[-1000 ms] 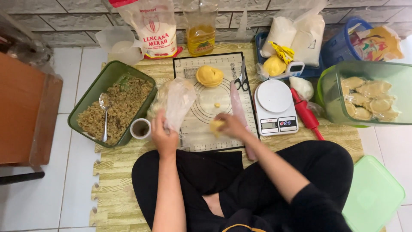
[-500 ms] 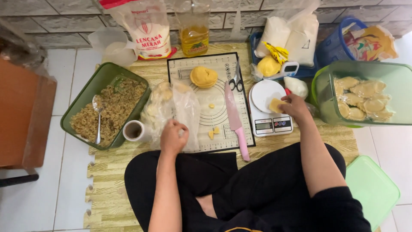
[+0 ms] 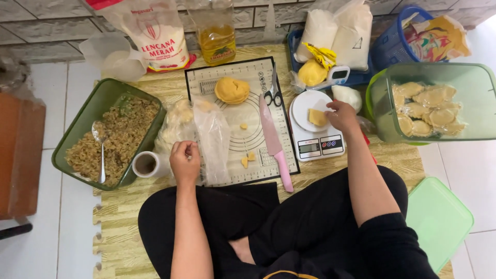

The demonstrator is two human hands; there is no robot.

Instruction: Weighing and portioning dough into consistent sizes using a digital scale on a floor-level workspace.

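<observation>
Worrying a bit that the dough piece [image 3: 317, 117] slides off the scale [image 3: 315, 125] plate if I nudge it sideways, since it sits near the edge. My right hand [image 3: 340, 114] has its fingers loosely curled, tips touching that yellow piece. My left hand [image 3: 184, 162] is closed into a fist by the plastic bag [image 3: 213, 139] at the edge of the pastry mat [image 3: 243, 119]. Pink knife [image 3: 274, 142] lies between my hands, more dough bits [image 3: 248, 157] beside it.
</observation>
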